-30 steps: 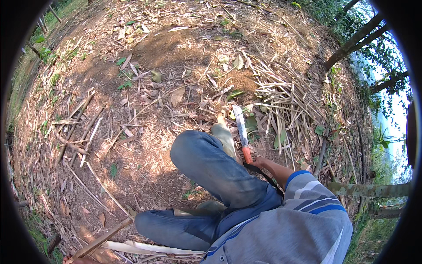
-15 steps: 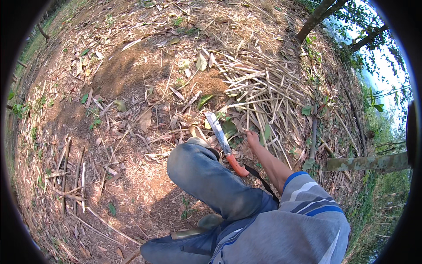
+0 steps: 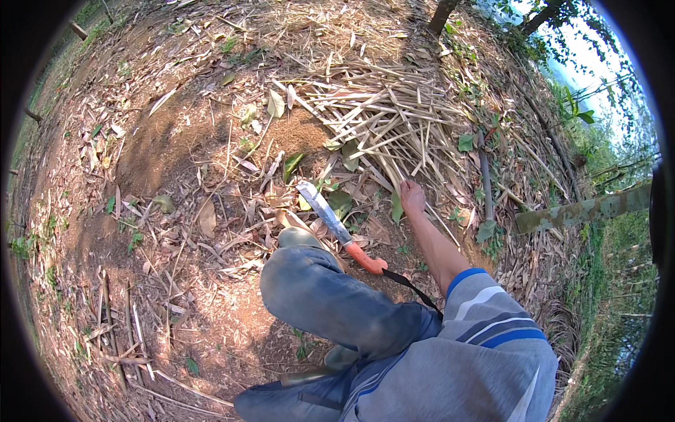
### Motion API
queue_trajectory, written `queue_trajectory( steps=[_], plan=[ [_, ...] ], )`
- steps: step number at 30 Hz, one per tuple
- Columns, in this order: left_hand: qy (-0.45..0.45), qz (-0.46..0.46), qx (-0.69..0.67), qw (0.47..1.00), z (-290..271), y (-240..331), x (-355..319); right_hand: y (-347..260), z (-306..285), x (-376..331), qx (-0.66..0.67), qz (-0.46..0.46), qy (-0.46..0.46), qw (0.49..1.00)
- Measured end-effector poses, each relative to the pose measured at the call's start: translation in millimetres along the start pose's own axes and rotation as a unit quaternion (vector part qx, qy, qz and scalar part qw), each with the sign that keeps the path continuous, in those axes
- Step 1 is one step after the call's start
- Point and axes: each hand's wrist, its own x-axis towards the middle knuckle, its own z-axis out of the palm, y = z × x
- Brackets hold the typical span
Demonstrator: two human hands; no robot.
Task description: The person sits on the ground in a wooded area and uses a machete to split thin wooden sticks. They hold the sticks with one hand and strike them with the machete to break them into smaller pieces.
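We have slender, pale woody strips (image 3: 391, 118) heaped, thin brown sticks (image 3: 125, 360) apart — on our bare right hand (image 3: 413, 197), finger closure we cannot tell.

Ground: bare reddish-brown earth (image 3: 144, 169), uneven, scattered with dry, curled tan leaves (image 3: 208, 218). Upper right: slender dark-brown tree trunk (image 3: 441, 17), rooted in the litter. Right: mottled grey-green tree trunk (image 3: 583, 209), reaching the rim of view. Beyond it: dense green undergrowth (image 3: 622, 295); above, pale blue-white sky (image 3: 590, 74), bordered by bright-green leaves (image 3: 581, 114). Light: daylight, strong sunlit patches alternating with brown shade across the earth.
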Motion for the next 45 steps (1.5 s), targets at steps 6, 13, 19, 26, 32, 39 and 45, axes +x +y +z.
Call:
queue_trajectory(
  steps=[6, 13, 19, 26, 32, 39, 45],
  plan=[
    [-0.022, 0.002, -0.004, 1.0, 15.3, 0.2, -8.9, 21.1, -16.3, -67.0, 0.07, 0.01, 0.054, 0.996],
    [-0.025, 0.017, -0.002, 1.0, 25.1, 4.2, -14.1, 44.3, -25.1, -72.2, -0.117, -0.217, -0.027, 0.969],
    [-0.021, 0.024, 0.015, 0.999, 25.7, 6.3, -14.7, 43.7, -20.6, -19.2, -0.244, -0.191, -0.097, 0.946],
    [-0.007, 0.039, 0.041, 0.998, 18.7, 19.0, -16.6, 55.6, 10.8, 19.2, -0.33, -0.085, -0.09, 0.936],
    [-0.005, 0.066, 0.068, 0.995, 17.7, 42.8, -18.2, 98.0, 15.3, 64.3, -0.302, -0.085, -0.088, 0.945],
    [0.007, 0.07, 0.084, 0.994, 21.6, 76.5, -37.6, 127.5, 23.4, 76.7, -0.317, -0.188, 0.011, 0.929],
    [0.028, 0.059, 0.105, 0.992, -1.7, 108.4, -45.7, 110.4, 20.0, 74.7, -0.302, -0.17, -0.017, 0.938]
  ],
)
